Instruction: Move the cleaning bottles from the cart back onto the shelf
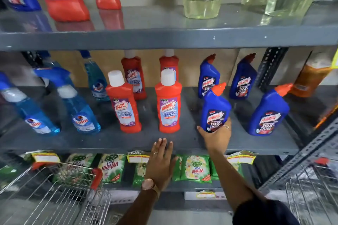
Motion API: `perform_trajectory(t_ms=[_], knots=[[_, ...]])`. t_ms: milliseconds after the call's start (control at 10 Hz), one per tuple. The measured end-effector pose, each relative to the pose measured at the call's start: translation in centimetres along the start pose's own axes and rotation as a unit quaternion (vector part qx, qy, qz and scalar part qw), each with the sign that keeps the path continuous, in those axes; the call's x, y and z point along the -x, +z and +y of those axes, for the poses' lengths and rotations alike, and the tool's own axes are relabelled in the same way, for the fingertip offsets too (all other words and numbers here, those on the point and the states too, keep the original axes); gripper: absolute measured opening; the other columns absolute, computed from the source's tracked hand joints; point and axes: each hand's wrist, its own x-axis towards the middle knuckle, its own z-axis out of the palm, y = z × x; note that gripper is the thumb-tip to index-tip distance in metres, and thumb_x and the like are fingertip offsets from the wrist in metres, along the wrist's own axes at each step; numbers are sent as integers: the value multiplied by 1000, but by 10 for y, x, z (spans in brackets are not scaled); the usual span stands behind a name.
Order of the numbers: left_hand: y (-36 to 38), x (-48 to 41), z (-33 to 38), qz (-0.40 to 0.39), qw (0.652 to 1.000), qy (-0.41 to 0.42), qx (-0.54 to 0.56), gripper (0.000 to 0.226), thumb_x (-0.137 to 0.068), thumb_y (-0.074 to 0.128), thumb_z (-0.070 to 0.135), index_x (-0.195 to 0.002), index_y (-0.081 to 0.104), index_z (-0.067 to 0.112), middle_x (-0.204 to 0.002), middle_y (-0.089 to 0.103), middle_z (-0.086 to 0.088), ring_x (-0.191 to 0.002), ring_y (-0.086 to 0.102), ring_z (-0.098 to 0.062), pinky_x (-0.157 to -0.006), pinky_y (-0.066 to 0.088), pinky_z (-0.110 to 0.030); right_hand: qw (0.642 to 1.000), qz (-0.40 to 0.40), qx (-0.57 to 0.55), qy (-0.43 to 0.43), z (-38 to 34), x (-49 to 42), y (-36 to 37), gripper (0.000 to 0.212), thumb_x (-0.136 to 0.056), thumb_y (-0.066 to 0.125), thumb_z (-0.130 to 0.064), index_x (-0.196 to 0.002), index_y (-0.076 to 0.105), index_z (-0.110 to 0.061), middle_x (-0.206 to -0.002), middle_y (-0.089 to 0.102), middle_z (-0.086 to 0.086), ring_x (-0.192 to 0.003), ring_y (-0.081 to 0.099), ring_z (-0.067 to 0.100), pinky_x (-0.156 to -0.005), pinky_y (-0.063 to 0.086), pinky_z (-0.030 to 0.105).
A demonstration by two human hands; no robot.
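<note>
My right hand [216, 136] grips the base of a blue Harpic bottle [214, 108] with an orange-red cap, holding it upright at the front of the grey middle shelf [109, 141]. My left hand [161, 160] is flat and open, fingers spread, just below the shelf's front edge and holding nothing. On the shelf stand three more blue Harpic bottles [268, 113], several red Harpic bathroom cleaner bottles [169, 105] and blue Colin spray bottles [80, 107]. A wire cart [60, 193] sits at the lower left.
The upper shelf [164, 38] carries red bottles, a blue bottle and clear jugs of pale yellow liquid. Green Wheel detergent packs [196, 168] lie on the lower shelf. A second wire cart [314, 192] and a slotted metal upright are at the right. An orange bottle [309, 80] stands far right.
</note>
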Motion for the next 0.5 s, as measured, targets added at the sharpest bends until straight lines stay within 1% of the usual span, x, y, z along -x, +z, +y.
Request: perform_trajectory(t_ms=[100,200,300,400,500], knots=[[3,0,4,-5,1000,0,-18,53,-87,40,41,-122,63,8,-126,65,-16,-120,59,-32,-96,48,-52,1000,-6,7,-11,-1,2,-2,111,-46,92,-34,-137,33,-10,-130,54,17,-118,51,35,-102,46,45],[2,0,3,-5,999,14,-36,51,-85,51,41,-123,62,9,-127,64,-15,-121,59,-31,-96,50,-50,1000,-2,19,-10,-3,4,-4,116,-45,92,-41,-138,31,-7,-132,51,18,-121,47,38,-102,43,46],[-1,3,2,-28,998,18,-45,58,-81,62,41,-128,57,9,-132,60,-16,-125,55,-32,-101,46,-48,998,-34,50,-6,-8,8,-10,121,-48,91,-44,-141,24,-5,-136,45,21,-125,43,40,-105,39,47],[-3,2,-6,-60,997,47,-31,66,-92,41,44,-146,27,10,-154,29,-18,-145,21,-34,-120,13,-45,996,-68,47,-17,-11,9,-18,131,-47,92,-42,-146,14,-3,-143,37,24,-132,35,41,-111,32,48],[-13,7,-10,-30,995,66,-63,78,-91,30,56,-149,15,6,-158,13,-19,-148,9,-32,-121,0,-42,999,-40,-6,-24,-17,26,-37,136,-47,90,-50,-148,9,-9,-151,28,20,-139,26,35,-114,27,47]])
